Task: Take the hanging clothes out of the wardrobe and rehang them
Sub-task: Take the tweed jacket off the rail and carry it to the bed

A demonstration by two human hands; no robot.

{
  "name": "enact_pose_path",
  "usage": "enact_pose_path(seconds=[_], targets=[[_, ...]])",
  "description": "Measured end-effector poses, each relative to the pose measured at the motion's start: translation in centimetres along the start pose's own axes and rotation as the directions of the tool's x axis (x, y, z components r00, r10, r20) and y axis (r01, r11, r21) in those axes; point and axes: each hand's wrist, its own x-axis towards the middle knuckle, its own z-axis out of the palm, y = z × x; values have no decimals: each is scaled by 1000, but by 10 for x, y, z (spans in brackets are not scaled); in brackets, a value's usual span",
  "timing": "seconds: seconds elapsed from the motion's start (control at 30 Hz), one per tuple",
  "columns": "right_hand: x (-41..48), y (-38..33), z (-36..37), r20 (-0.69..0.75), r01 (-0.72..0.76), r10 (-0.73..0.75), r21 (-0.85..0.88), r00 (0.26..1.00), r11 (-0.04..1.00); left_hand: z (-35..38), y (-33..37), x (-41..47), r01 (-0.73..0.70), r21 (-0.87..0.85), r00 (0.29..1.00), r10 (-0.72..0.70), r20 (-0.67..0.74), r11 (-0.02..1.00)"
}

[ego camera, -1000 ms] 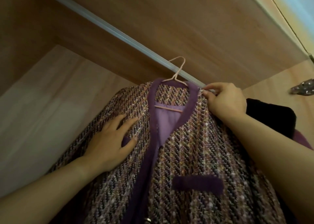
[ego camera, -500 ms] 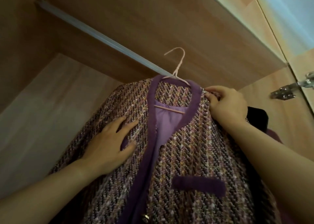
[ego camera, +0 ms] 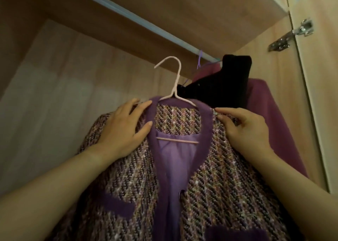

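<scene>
Wardrobe [ego camera: 54, 98] panels box in the rail [ego camera: 139, 19] from above and behind. Under the rail's left stretch there is open room. Its right end is crowded by a purple garment [ego camera: 274, 131] and a dark garment [ego camera: 225, 81] hung close to the side wall.

The tweed jacket [ego camera: 219, 186] is held up below the rail, in front of the open stretch, with one shoulder just beside the dark garment. The left hand [ego camera: 122, 132] lies flat with straight fingers on the shoulder farther from the hung clothes, thumb on the purple collar trim. The right hand [ego camera: 248, 131] pinches the tweed of the other shoulder with curled fingers. The pink hanger [ego camera: 174, 94] sits in the collar between the hands, its hook off the rail with a clear gap below it.

Half a second ago the left hand lay lower on the jacket's chest, and the hook showed against the rail.
</scene>
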Motion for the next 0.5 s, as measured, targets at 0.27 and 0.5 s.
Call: enact_pose_path(seconds=[0.27, 0.5], targets=[[-56, 2, -56, -24, -92, 94, 67, 995, 994, -10, 21, -14, -156, 125, 988, 153, 34, 980], [-80, -25, -110, -22, -175, 177, 85, 984, 981, -30, 56, -28, -215, -12, 975, 214, -62, 976]])
